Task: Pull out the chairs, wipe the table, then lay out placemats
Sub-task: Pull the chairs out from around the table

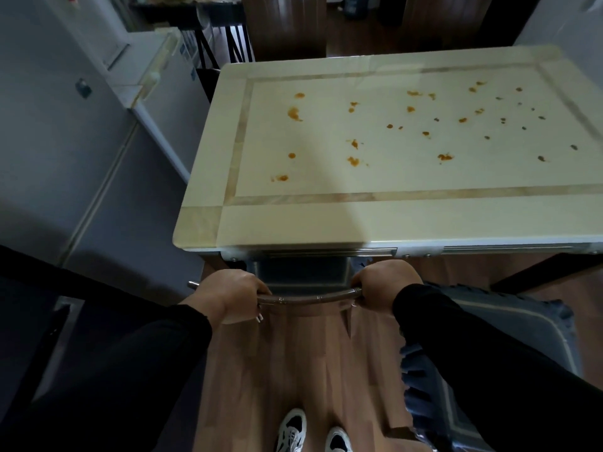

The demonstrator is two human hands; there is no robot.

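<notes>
A cream table [293,223] with tan inlay stripes fills the upper right, and several orange and dark food stains [354,161] are scattered over its top. Just below its near edge, the curved top rail of a chair [310,300] runs between my hands, with the seat tucked under the table. My left hand [228,293] grips the rail's left end. My right hand [381,285] grips the right end. No cloth or placemats are in view.
A second chair with a grey-blue frilled cushion [489,353] stands at my right. White appliances [107,102] line the left wall. A dark chair [228,37] and wooden furniture [287,24] sit beyond the table's far end. My shoes [293,429] are on the wood floor.
</notes>
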